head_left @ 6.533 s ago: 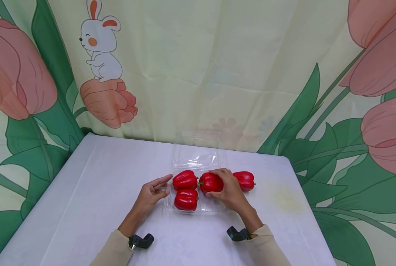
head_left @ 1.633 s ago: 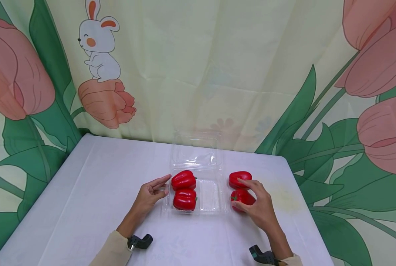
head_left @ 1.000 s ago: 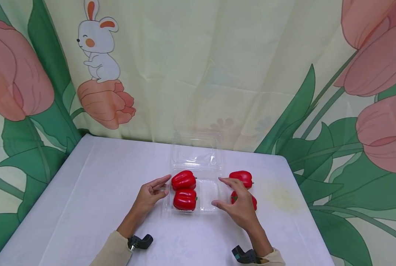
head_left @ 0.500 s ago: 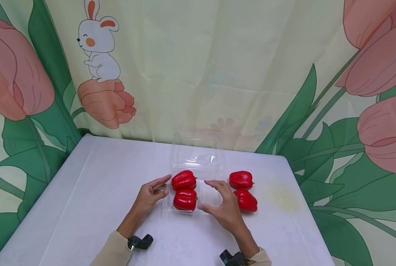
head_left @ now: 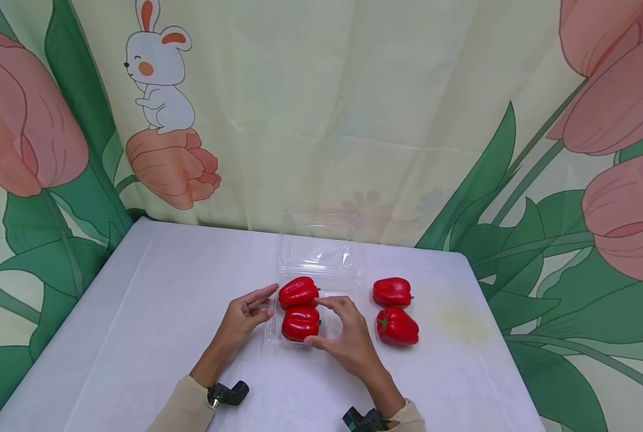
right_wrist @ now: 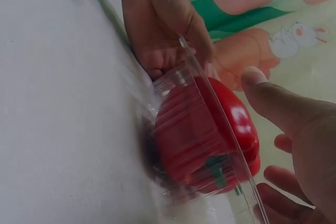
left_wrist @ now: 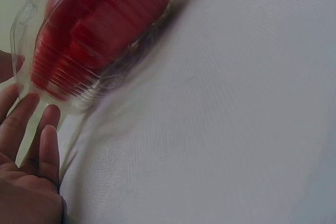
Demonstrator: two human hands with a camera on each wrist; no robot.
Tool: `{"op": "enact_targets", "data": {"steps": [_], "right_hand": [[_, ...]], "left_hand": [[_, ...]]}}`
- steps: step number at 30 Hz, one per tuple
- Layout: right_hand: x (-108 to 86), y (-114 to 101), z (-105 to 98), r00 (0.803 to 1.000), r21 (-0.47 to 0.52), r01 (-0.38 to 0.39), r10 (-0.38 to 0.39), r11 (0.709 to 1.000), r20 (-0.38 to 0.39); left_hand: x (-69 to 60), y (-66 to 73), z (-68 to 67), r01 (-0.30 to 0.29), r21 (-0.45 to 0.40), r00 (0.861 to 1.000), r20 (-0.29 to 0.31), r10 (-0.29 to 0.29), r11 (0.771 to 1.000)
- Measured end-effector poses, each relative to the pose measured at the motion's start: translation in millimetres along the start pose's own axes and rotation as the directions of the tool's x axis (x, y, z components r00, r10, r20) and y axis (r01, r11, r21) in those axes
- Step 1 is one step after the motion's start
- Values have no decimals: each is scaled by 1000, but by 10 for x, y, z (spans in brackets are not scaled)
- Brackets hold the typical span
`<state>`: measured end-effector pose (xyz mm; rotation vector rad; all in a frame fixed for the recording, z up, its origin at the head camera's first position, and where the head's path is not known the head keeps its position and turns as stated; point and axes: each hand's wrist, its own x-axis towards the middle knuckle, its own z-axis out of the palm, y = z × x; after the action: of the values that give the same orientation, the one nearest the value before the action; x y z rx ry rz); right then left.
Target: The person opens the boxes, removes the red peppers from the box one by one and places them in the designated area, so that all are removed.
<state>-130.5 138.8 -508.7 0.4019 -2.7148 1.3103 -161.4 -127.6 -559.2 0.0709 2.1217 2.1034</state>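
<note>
My left hand [head_left: 244,316] is at the left side of a clear plastic clamshell container [head_left: 329,343], its fingertips touching the container's edge in the left wrist view. Two red bell peppers sit inside in the left half: the far pepper [head_left: 298,292] and the near pepper [head_left: 301,324]. My right hand [head_left: 348,336] reaches over the container with thumb and fingers spread around the near pepper. In the right wrist view, a gap shows between the thumb [right_wrist: 273,98] and the red bell pepper [right_wrist: 236,114].
Two more red bell peppers, one farther [head_left: 391,292] and one nearer [head_left: 398,327], lie on the white tablecloth [head_left: 164,312] right of the container. The raised clear lid [head_left: 319,246] stands behind it. A printed curtain [head_left: 386,120] hangs at the table's back edge.
The right hand took a pepper from the container's right half, set it on the table at right and let go. It has since moved left, without a pepper, to the near pepper.
</note>
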Motion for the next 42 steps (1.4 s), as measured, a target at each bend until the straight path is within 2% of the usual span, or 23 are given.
{"op": "enact_targets", "data": {"steps": [16, 23, 33, 42], "right_hand": [[72, -98, 131, 995, -35, -3, 6, 999, 103], [102, -132, 164, 990, -58, -34, 41, 998, 134], [120, -118, 157, 986, 25, -68, 64, 997, 152], [117, -120, 154, 990, 52, -67, 60, 996, 129]], "left_hand": [[0, -10, -7, -6, 2, 1000, 9, 6, 1000], [0, -8, -9, -9, 6, 1000, 7, 9, 1000], [4, -18, -3, 3, 13, 1000, 1, -3, 1000], [9, -14, -6, -1, 17, 1000, 4, 1, 1000]]}}
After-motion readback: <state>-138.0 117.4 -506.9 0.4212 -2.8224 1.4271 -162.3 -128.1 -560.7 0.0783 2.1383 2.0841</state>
